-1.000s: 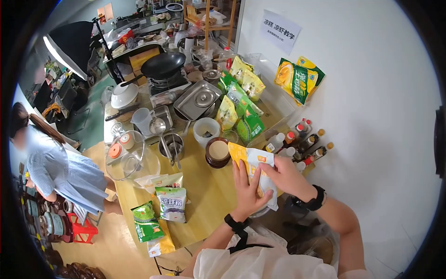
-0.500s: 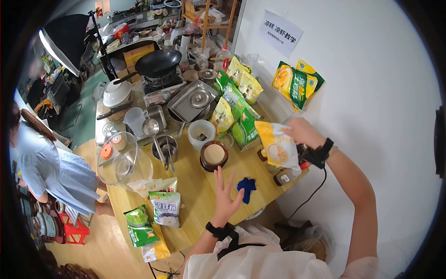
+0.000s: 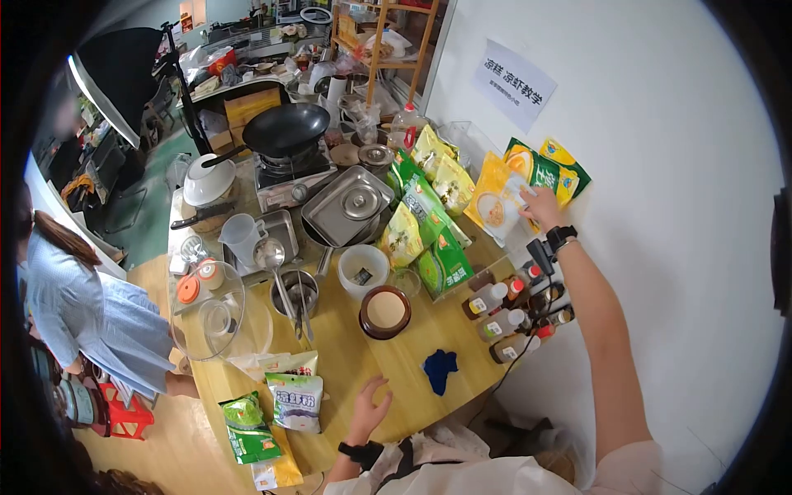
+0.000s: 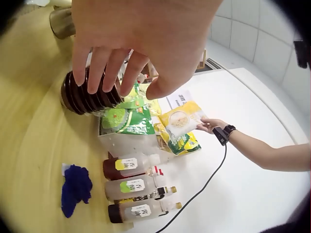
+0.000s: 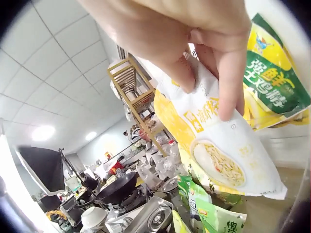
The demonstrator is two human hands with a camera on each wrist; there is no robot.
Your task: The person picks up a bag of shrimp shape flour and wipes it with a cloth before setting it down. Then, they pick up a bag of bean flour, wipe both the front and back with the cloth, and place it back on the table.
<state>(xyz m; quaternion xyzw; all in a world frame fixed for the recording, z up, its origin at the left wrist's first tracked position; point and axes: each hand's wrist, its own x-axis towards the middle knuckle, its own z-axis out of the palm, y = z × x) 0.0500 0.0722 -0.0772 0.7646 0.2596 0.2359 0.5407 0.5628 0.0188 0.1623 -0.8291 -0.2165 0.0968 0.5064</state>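
My right hand (image 3: 542,208) pinches a yellow-and-white food packet (image 3: 488,198) by its white end, thumb on one face and fingers on the other. In the right wrist view the packet (image 5: 206,136) shows a printed bowl of food. It is up over the clear bin (image 3: 478,280), close to green-and-yellow packets (image 5: 272,82) against the wall. My left hand (image 3: 369,410), fingers apart and holding nothing, hovers above the near table. Beyond it stands a stack of brown bowls (image 3: 385,312); a dark blue cloth (image 3: 440,371) lies to its right.
Several sauce bottles (image 3: 495,324) line the table's right edge, with a black cable hanging by them. More packets (image 3: 294,403) lie at the near left. A glass bowl (image 3: 219,330), steel pot (image 3: 295,289), trays (image 3: 346,206) and wok (image 3: 286,130) fill the left and back.
The packet, held in both hands at first, has left the left hand and moved right and up towards the wall in the right hand. The left hand has drawn back, uncovering the blue cloth.
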